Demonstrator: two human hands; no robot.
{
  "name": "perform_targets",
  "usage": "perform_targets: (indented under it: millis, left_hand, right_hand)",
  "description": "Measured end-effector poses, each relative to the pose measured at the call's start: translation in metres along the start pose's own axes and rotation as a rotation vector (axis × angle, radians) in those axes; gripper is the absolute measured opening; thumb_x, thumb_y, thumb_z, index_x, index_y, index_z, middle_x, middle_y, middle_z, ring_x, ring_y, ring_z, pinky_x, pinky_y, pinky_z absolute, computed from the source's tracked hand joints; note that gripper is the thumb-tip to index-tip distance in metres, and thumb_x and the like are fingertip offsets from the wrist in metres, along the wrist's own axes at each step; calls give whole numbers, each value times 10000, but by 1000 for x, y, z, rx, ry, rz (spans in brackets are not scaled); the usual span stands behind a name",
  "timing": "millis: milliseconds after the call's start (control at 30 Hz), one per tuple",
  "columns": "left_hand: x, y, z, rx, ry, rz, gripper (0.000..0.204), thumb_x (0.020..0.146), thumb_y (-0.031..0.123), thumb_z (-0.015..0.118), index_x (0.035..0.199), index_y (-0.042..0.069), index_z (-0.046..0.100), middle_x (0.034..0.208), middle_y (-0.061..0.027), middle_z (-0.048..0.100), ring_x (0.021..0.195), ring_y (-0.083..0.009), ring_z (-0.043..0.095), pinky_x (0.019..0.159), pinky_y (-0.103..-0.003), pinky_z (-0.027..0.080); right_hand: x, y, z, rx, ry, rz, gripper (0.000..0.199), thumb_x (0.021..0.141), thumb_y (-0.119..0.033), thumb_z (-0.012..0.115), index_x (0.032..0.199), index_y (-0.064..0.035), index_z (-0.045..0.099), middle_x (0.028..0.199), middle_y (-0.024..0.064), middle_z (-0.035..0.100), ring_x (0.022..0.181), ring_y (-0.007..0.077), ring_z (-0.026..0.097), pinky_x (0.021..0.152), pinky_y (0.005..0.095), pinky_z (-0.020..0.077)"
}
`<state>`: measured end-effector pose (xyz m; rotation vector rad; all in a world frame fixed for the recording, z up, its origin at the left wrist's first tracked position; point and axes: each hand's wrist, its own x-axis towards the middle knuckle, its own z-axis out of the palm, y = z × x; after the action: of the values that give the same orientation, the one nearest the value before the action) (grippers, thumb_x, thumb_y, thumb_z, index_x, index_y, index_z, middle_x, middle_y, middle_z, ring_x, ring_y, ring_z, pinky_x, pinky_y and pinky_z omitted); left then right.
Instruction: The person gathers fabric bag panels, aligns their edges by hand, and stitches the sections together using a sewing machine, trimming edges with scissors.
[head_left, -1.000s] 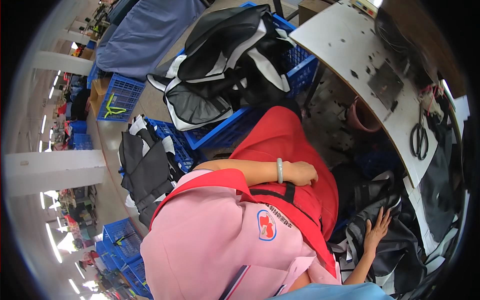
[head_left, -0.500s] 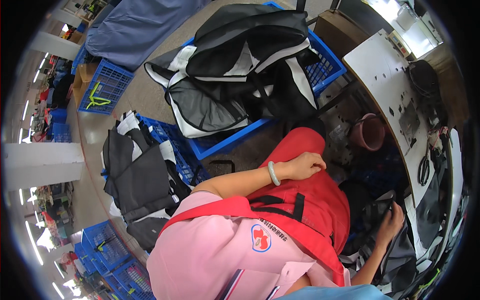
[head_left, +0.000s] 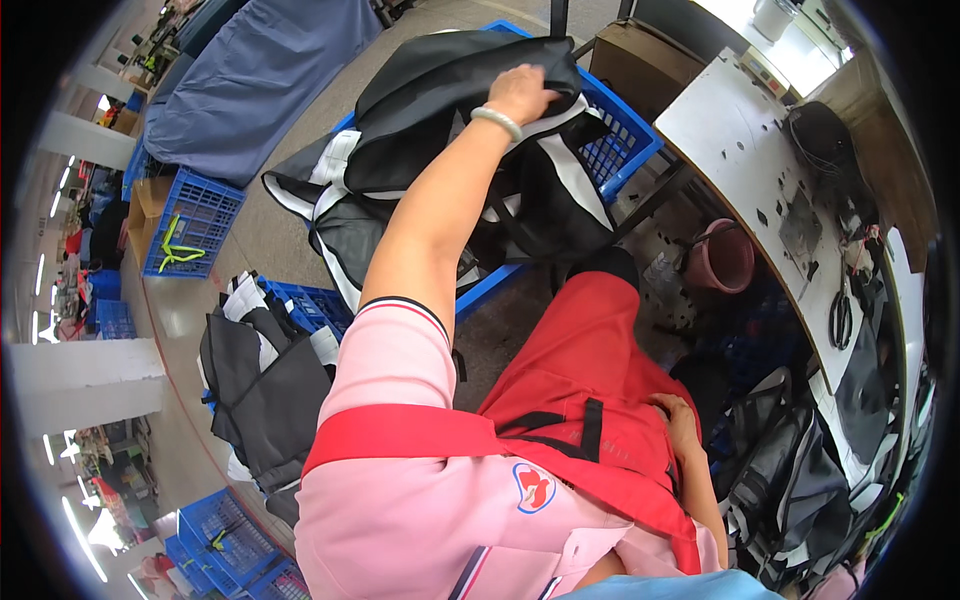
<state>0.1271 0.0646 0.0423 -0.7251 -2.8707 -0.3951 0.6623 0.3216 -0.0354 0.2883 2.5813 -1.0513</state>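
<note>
My left hand (head_left: 522,95), with a pale bangle at the wrist, is stretched out over a blue crate (head_left: 635,150) piled with sewn black fabric pieces (head_left: 430,75) with white edges. Its fingers are curled down onto the top black piece and appear to grip it. My right hand (head_left: 680,422) lies against the red apron (head_left: 570,370) on my lap, fingers loosely bent and holding nothing visible. Beside it, to the right, hangs a bundle of black and grey fabric pieces (head_left: 790,470).
More black pieces (head_left: 265,400) heap over another blue crate at left. A white worktable (head_left: 730,130) with scraps and black scissors (head_left: 840,322) stands at right, a pink bucket (head_left: 720,256) below it. Farther off are a cardboard box (head_left: 640,60) and a blue-grey cover (head_left: 260,80).
My left hand has gone from my lap up and forward onto the fabric pile in the crate. My right hand has left the fabric bundle at right and come to the apron.
</note>
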Motion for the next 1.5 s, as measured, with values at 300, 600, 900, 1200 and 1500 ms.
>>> perform_targets:
  millis: [300,600,900,1200,1500]
  left_hand:
    - [-197,-10,-70,-950,294,-499,301,854,-50,462,1120,-40,601,899,-82,670,783,-158,618,706,-297,502]
    - [-384,-96,-60,-1537,222,-772,265,919,17,488,1150,-4,618,1065,-97,672,864,-187,657,768,-325,543]
    - [-316,-87,-95,1,18,-226,131,775,11,496,731,5,620,799,-209,621,781,-402,613,692,-476,480]
    - [-138,122,-151,-253,197,398,125,808,66,521,815,72,646,865,-97,635,802,-315,635,703,-408,503]
    - [0,147,47,454,-247,421,206,822,125,574,948,73,729,1022,-136,709,948,-287,684,807,-395,506]
  right_hand:
    - [-3,9,-5,-33,53,16,223,835,-119,616,1036,-47,683,1042,145,679,1023,333,606,922,399,454]
    - [58,-4,5,-101,-42,-290,206,855,-136,609,1021,-30,668,994,162,667,935,355,622,832,401,493]
    - [62,-24,24,-70,29,-236,250,854,-133,604,1081,-35,634,1013,168,662,989,355,612,856,423,485]
    - [49,7,40,-162,-59,-156,341,844,-142,599,1174,-54,598,1104,173,637,1036,344,606,892,420,484]
    - [31,10,33,-152,-24,-66,362,852,-159,603,1201,-66,588,1103,163,635,1067,339,590,920,406,469]
